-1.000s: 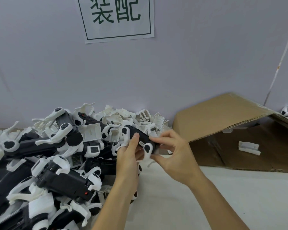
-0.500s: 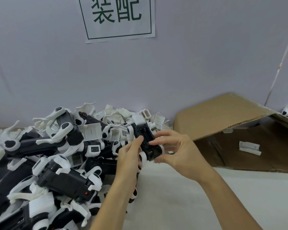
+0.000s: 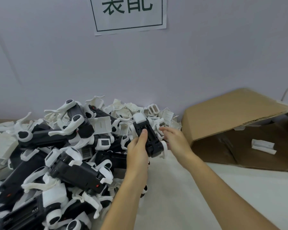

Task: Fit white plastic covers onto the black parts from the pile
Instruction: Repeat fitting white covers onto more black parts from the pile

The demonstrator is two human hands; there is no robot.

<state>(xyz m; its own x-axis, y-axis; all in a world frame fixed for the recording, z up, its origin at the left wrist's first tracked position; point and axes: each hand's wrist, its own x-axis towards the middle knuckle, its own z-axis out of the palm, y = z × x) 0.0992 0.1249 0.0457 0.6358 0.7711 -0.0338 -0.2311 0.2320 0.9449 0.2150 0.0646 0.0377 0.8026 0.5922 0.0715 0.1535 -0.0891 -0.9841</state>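
Single head-worn wide-angle view, looking forward and down from close above the hands, facing a wall (image 3: 206, 55) behind a table (image 3: 239, 188).

Assembly workshop: heaped plastic parts (image 3: 60, 163), wall sign (image 3: 129, 13), carton (image 3: 236, 127).

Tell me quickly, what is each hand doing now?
Left hand: grips the black part.
Right hand: open, fingers extended, holding nothing.
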